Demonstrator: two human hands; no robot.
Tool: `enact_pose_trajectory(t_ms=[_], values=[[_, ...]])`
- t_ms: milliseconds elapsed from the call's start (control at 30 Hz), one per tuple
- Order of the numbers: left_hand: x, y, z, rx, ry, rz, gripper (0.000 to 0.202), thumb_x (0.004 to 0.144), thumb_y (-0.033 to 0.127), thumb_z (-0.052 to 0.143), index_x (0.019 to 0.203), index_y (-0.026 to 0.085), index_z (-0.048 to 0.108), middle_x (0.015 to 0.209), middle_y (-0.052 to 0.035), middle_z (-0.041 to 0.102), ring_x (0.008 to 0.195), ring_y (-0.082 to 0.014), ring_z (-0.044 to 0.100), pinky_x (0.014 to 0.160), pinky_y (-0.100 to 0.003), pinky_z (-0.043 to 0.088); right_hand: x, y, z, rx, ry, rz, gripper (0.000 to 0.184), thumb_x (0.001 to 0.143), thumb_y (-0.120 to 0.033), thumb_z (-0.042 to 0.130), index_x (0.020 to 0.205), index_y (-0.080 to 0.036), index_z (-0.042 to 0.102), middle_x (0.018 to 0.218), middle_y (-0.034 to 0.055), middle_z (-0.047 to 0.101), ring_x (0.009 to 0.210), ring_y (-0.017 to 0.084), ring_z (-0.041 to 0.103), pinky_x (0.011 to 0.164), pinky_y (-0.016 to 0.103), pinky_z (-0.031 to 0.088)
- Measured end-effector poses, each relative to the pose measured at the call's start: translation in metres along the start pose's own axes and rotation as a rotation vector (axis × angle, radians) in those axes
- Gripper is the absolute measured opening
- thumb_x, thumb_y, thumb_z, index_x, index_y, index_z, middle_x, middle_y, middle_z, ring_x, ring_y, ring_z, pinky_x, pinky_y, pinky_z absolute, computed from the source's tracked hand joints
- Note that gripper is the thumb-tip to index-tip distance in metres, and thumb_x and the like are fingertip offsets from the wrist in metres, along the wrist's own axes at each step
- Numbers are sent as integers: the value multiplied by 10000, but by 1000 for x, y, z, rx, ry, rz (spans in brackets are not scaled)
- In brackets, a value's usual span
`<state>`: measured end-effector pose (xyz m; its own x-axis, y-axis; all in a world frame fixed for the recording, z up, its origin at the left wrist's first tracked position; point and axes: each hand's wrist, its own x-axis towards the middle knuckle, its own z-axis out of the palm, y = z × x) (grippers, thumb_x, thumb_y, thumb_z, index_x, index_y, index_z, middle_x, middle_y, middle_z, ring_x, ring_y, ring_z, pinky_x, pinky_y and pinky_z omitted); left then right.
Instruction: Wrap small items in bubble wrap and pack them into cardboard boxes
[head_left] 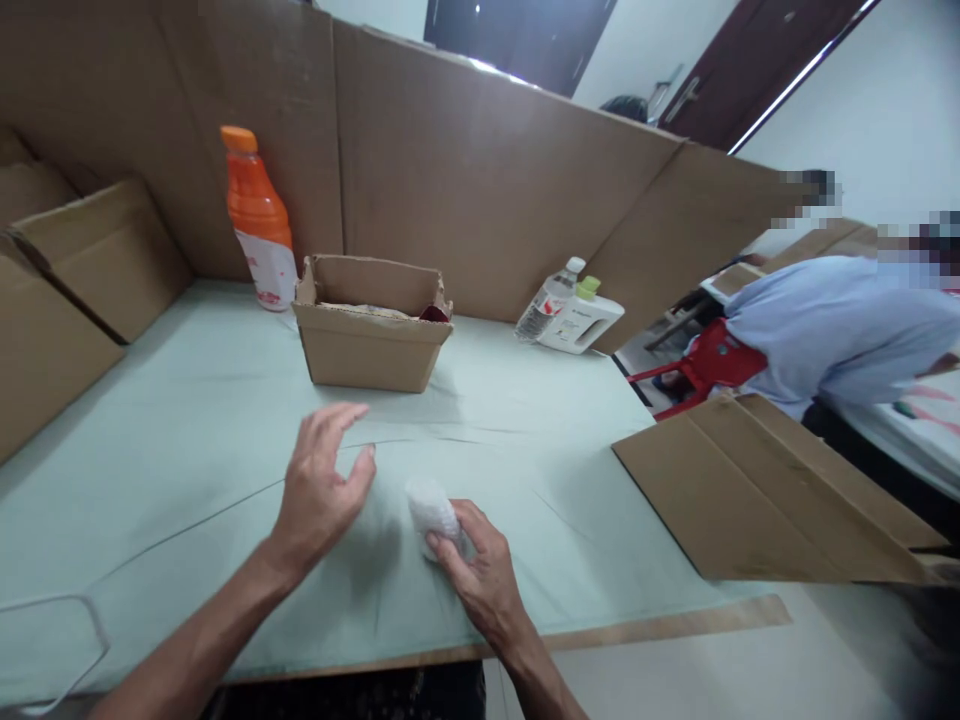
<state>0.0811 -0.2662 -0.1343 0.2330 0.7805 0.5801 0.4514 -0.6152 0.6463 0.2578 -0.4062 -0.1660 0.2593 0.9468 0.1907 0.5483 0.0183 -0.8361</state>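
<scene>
My right hand [480,570] rests on the pale green table cover [187,440], its fingers closed round a small white rolled cloth [431,508]. My left hand [322,480] hovers just left of the cloth, fingers spread and slightly curled, holding nothing. A small open cardboard box [371,325] stands behind both hands, towards the middle of the table, with something dark red showing at its right inner corner.
An orange drink bottle [259,220] stands back left by the cardboard wall [487,180]. A clear water bottle [547,300] and a white detergent jug [581,318] sit back right. A flattened carton [765,495] lies right. A person in a light blue shirt [840,330] bends at far right.
</scene>
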Motion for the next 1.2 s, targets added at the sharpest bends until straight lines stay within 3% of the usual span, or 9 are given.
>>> enact_pose_trajectory(t_ms=[167,333,433,567,667,767,967,1067,1200], values=[[98,-28,2,298,155,233,475,854,158,598,1329,153,582,1458,-187,545,1500,-365,345,1222,-596,281,1,15,-12,-68,94,125,203,873,-339,656,1007,-190,690,896,38,735,816,201,675,747,278,517],[141,-60,7,352,22,306,198,841,147,510,940,197,674,929,-83,725,1031,-291,670,1170,-572,352,10,14,-24,-95,98,103,188,875,-310,639,1005,-189,699,897,37,746,812,197,693,724,267,528],[130,-60,-4,331,-20,419,186,856,128,485,881,206,652,853,-46,718,895,-242,673,1136,-531,398,22,7,-42,-101,148,10,134,870,-272,667,978,-207,711,897,22,745,812,185,697,737,259,533],[84,-32,-35,331,-36,508,187,890,77,498,959,189,632,912,-50,729,900,-220,671,1133,-516,396,41,-14,-81,-62,270,-186,140,878,-259,717,1016,-233,723,1037,35,744,956,205,697,851,297,543],[43,-6,-60,318,-84,497,178,894,53,537,992,179,616,939,-54,718,903,-206,652,1148,-513,382,61,-46,-105,-90,328,-297,185,891,-250,725,1075,-239,718,1114,48,735,1009,216,685,888,331,530],[9,11,-77,282,-118,452,195,903,40,552,1016,183,622,946,-40,707,907,-187,648,1172,-500,354,92,-94,-111,-236,234,-454,190,873,-238,743,1060,-232,710,1037,36,747,928,195,680,834,314,512],[-15,17,-81,236,-82,418,234,890,21,540,1026,196,616,962,-34,701,907,-182,647,1149,-471,375,170,-156,-53,-725,-406,-585,162,868,-186,669,1024,-192,711,916,29,767,842,197,696,846,329,467],[-13,16,-79,225,-82,421,243,885,28,523,1024,205,613,957,-34,701,904,-187,649,1149,-469,371,190,-144,-9,-894,-652,-483,109,814,-182,688,906,-179,746,836,61,771,827,237,722,783,318,490],[-8,15,-77,215,-76,435,255,881,21,509,1025,206,609,950,-33,702,890,-185,649,1142,-469,376,193,-111,30,-889,-730,-365,34,742,-187,741,773,-188,756,793,101,776,812,269,744,736,338,519]])
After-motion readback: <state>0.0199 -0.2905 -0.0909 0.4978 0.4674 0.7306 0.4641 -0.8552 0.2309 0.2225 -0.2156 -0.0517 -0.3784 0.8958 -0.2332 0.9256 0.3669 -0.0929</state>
